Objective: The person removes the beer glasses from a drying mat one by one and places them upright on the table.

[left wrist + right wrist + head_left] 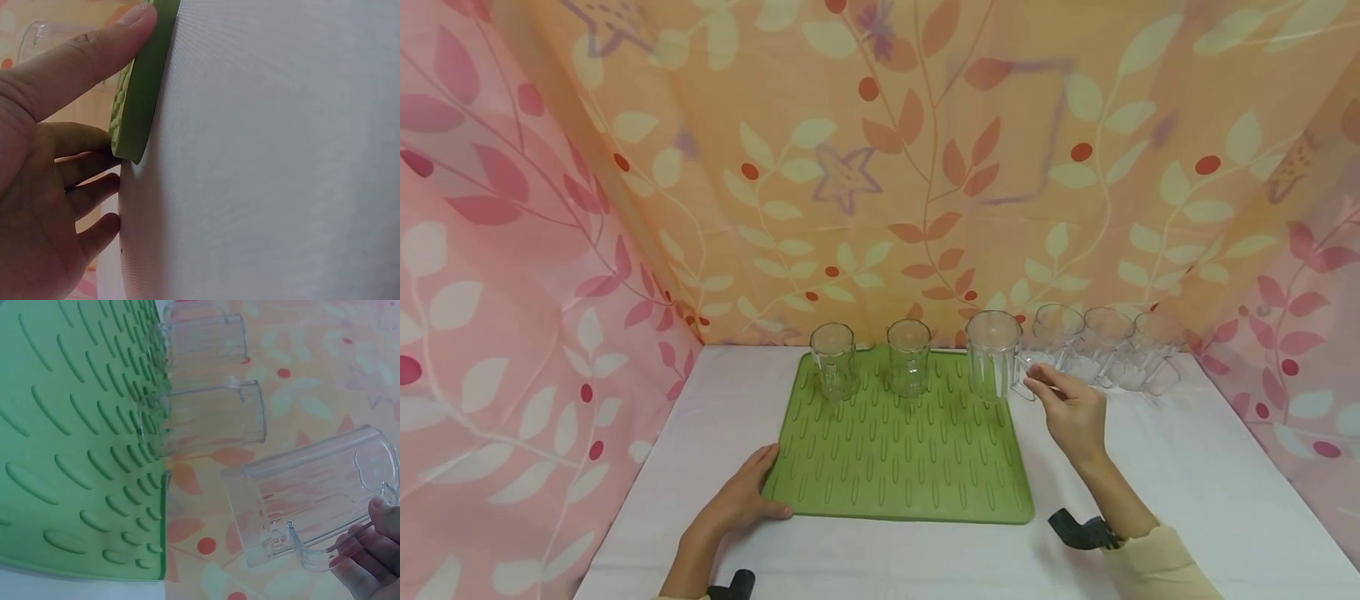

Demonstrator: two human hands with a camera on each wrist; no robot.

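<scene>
My right hand (1071, 412) pinches a clear glass mug (992, 358) by its handle. In the right wrist view this mug (312, 494) hangs tilted, apart from the green ridged mat (69, 444), near the mat's back right corner. Two more glass mugs, a left one (835, 362) and a middle one (908, 358), stand along the back of the mat (895, 467). My left hand (741, 492) rests at the front left corner of the mat. In the left wrist view the thumb touches the mat's edge (140, 106), with the other fingers loosely spread at the corner.
Three clear glass mugs (1108, 350) stand close together at the back right of the white table (895, 558). A patterned orange cloth (865, 233) rises behind the table, with pink cloths (550, 333) at the sides.
</scene>
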